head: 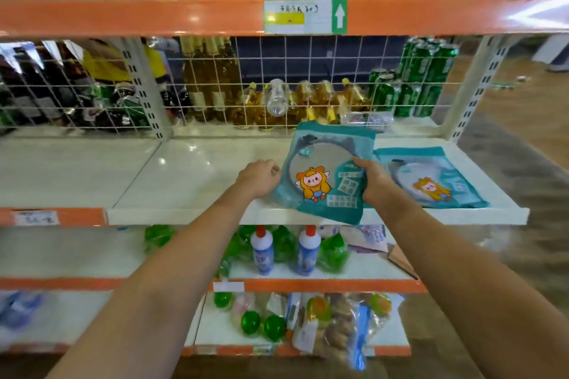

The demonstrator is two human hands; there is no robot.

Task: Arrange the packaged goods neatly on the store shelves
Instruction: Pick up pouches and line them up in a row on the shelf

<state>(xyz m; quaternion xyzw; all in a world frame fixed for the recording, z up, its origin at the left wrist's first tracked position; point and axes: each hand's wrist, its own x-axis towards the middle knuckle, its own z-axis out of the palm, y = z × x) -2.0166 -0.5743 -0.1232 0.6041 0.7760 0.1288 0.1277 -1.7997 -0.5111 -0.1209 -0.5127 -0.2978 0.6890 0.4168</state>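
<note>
Both hands on 1 teal packet (323, 172) with an orange cartoon figure — held tilted over the front right part of the white shelf (184, 175), its lower edge hanging past the shelf lip. Left hand (260, 177) grips the packet's left edge, fingers curled around it; right hand (371, 180) holds the right side, thumb on top of the printed face. A 2nd teal packet (437, 178) of the same design lies flat on the shelf just to the right, close beside the held one. Behind the shelf, a white wire grid (215, 86) with amber bottles (212, 77) and green cans (418, 80) beyond it. Shelf below: 2 white-and-blue bottles with red caps (261, 251) standing upright among green packs (332, 252). Lowest shelf — green round items (261, 323) and a clear bag of mixed goods (335, 323).
</note>
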